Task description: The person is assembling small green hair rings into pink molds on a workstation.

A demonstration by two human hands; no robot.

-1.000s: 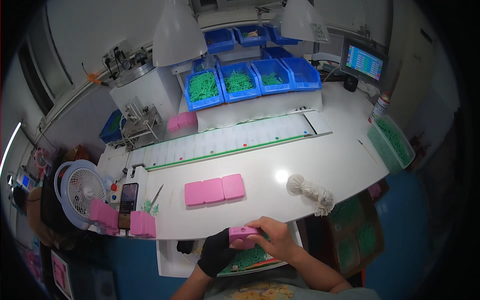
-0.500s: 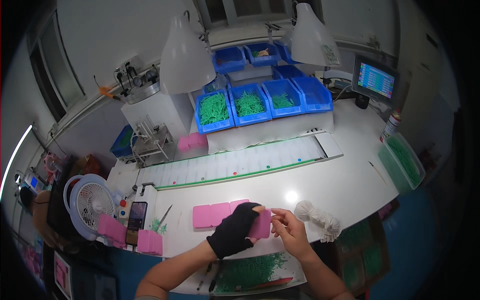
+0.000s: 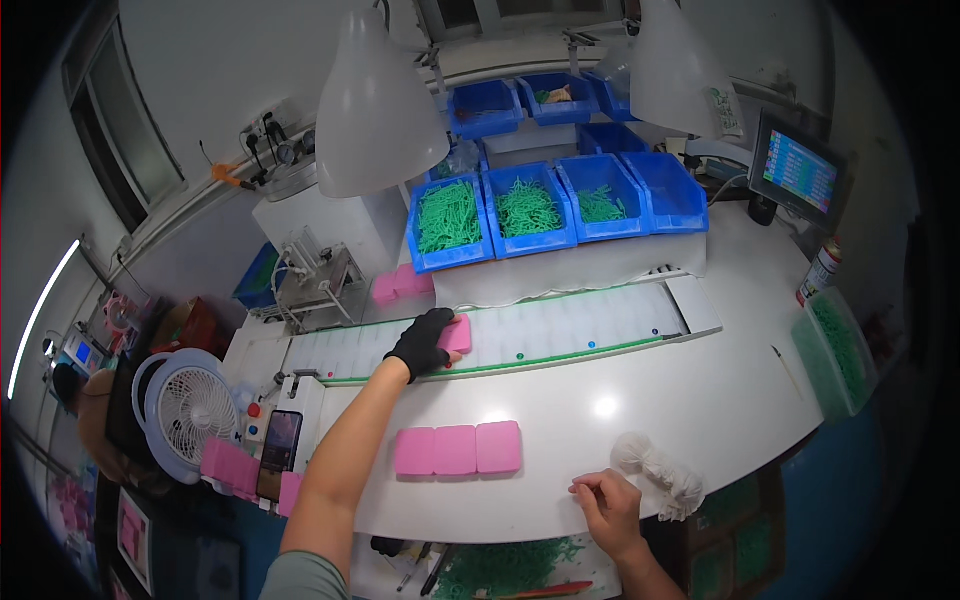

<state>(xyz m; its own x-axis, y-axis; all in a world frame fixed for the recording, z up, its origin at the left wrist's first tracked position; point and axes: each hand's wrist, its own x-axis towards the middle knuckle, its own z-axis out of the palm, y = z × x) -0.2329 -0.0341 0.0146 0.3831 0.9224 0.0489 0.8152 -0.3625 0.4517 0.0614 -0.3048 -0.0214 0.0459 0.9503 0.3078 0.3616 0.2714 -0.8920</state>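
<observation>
My left hand (image 3: 424,342), in a black glove with bare fingertips, reaches forward over the white conveyor belt (image 3: 560,318). It grips a pink rounded block (image 3: 458,335) by its edges, at the belt's surface; whether the block rests on it I cannot tell. Nearer to me, several pink blocks side by side form a row (image 3: 455,450) on the white table (image 3: 560,420). My bare right hand (image 3: 610,508) hovers at the table's front edge, fingers curled in towards the thumb; what they hold, if anything, is hidden. Just beyond it lies a bundle of whitish cloth (image 3: 660,475).
Blue bins (image 3: 530,215) with green strips stand behind the belt, below two white lamp shades (image 3: 375,110). A fan (image 3: 190,405), a phone (image 3: 280,450) and more pink blocks (image 3: 230,465) are at the left. At the right are a screen (image 3: 800,170), spray can (image 3: 820,270) and green-filled tub (image 3: 840,350).
My left hand has carried a pink block from in front of me forward and left onto the belt. My right hand has parted from it and dropped slightly right. The view has shifted.
</observation>
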